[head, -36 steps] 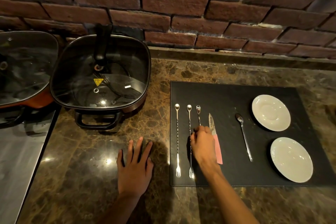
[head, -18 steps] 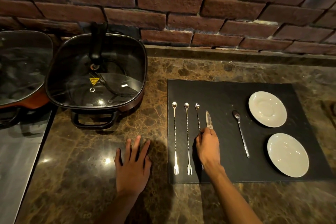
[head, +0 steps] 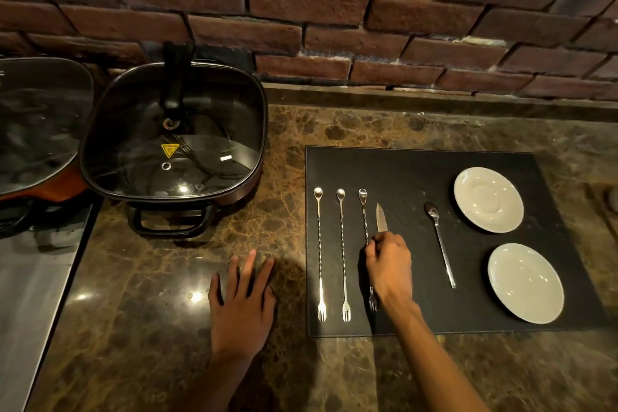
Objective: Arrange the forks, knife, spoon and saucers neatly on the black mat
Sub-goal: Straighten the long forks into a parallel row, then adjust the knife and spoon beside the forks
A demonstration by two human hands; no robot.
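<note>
A black mat (head: 418,177) lies on the brown marble counter. Three long twisted forks rest side by side on its left part: the first fork (head: 320,254), the second fork (head: 342,254) and the third fork (head: 364,214), tines toward me. My right hand (head: 389,266) pinches the third fork's shaft and covers the handle of the knife (head: 381,217), whose blade points away. A spoon (head: 441,244) lies further right. Two white saucers, the far saucer (head: 488,199) and the near saucer (head: 525,283), sit at the mat's right. My left hand (head: 242,304) rests flat on the counter.
A square black pan with a glass lid (head: 174,137) stands left of the mat, its handle toward me. A second glass-lidded pan (head: 36,124) is at the far left above a steel surface (head: 30,294). A brick wall (head: 334,10) backs the counter.
My right hand slid down the third fork toward me and now hides the knife's pink handle. The third fork has shifted toward me. My left hand stayed flat.
</note>
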